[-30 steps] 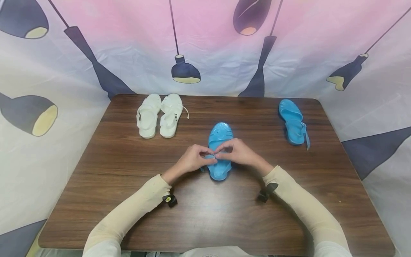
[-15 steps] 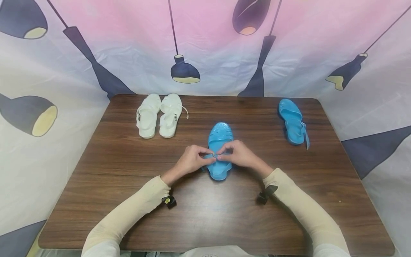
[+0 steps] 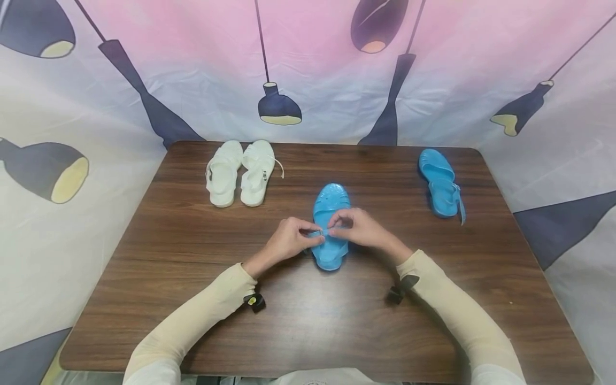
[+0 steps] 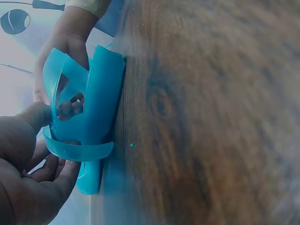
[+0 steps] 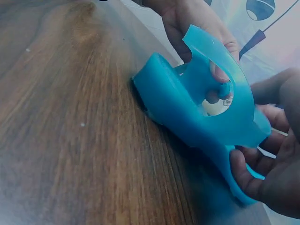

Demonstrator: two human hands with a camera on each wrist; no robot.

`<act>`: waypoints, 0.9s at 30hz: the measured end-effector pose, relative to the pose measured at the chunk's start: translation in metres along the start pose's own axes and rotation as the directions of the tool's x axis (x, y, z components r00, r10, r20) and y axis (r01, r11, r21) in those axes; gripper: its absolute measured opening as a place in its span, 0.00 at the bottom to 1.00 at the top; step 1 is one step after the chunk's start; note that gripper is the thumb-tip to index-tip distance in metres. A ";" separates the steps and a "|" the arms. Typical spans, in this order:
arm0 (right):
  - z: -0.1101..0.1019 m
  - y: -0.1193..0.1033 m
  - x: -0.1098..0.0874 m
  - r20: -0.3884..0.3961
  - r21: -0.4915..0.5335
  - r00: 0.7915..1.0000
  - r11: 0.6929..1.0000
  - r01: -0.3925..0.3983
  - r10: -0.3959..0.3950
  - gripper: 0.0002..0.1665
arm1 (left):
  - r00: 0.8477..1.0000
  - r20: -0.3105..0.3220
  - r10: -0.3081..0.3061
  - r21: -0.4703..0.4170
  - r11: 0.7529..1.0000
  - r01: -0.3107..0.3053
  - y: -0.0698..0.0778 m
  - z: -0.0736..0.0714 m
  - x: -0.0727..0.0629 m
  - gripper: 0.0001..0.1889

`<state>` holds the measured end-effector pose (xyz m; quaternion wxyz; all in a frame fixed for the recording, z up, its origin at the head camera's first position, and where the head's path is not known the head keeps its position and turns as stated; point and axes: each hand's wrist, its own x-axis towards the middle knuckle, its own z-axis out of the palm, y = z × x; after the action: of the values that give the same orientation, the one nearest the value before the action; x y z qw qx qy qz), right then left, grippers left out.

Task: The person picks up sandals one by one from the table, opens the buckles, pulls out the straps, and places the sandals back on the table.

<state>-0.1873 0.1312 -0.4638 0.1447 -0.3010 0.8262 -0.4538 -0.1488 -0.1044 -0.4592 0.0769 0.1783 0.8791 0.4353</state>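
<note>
A blue jelly sandal (image 3: 332, 198) lies on the table before me, toe pointing away. My left hand (image 3: 290, 238) pinches its ankle strap (image 4: 79, 151) from the left side, thumb and fingers near a small metal buckle (image 5: 228, 101). On the other side, my right hand (image 3: 358, 227) pinches the strap between thumb and fingers, close to the left fingertips. The strap's loose end hangs down beside the sole in the left wrist view. The heel piece (image 5: 239, 112) stands upright in the right wrist view. Fingers partly hide the buckle and where the strap passes through it.
A pair of white sandals (image 3: 223, 176) stands at the back left of the brown wooden table (image 3: 308, 321). Another blue sandal (image 3: 435, 166) lies at the back right, its strap hanging loose. A lamp-patterned cloth (image 3: 327, 96) hangs behind the table.
My right hand has shifted slightly right, so its fingertips stand a little apart from the left ones. A bit of blue strap now shows between them. My left hand and the sandal have barely moved.
</note>
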 end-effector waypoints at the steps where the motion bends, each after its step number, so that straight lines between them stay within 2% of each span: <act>1: 0.000 -0.001 0.000 0.002 0.018 1.000 1.000 0.003 -0.003 0.06 | 1.000 0.002 -0.004 -0.002 1.000 0.004 0.000 0.000 0.000 0.11; 6: 0.005 -0.002 0.000 0.004 0.027 1.000 1.000 0.010 -0.010 0.08 | 1.000 0.001 0.003 -0.008 1.000 -0.003 0.000 -0.001 0.000 0.12; 14: 0.010 0.002 0.000 -0.049 -0.007 0.999 1.000 0.011 -0.011 0.04 | 0.999 -0.027 0.022 0.016 1.000 -0.022 -0.002 0.000 -0.002 0.13; 21: 0.011 0.003 0.000 -0.065 -0.016 0.998 1.000 -0.014 0.013 0.04 | 0.999 -0.048 0.004 0.012 1.000 -0.003 -0.002 0.002 -0.002 0.13; 24: 0.011 0.001 0.000 -0.073 -0.008 0.997 1.000 -0.017 0.017 0.04 | 0.999 -0.041 -0.009 -0.001 1.000 0.009 -0.001 0.001 -0.001 0.11; 27: 0.010 -0.002 -0.001 -0.083 0.024 0.996 1.000 -0.011 0.013 0.04 | 1.000 0.004 -0.001 -0.045 0.999 0.001 0.000 0.000 0.000 0.10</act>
<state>-0.1808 0.1238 -0.4677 0.1166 -0.2753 0.8278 -0.4748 -0.1492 -0.1041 -0.4592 0.0828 0.1769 0.8691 0.4545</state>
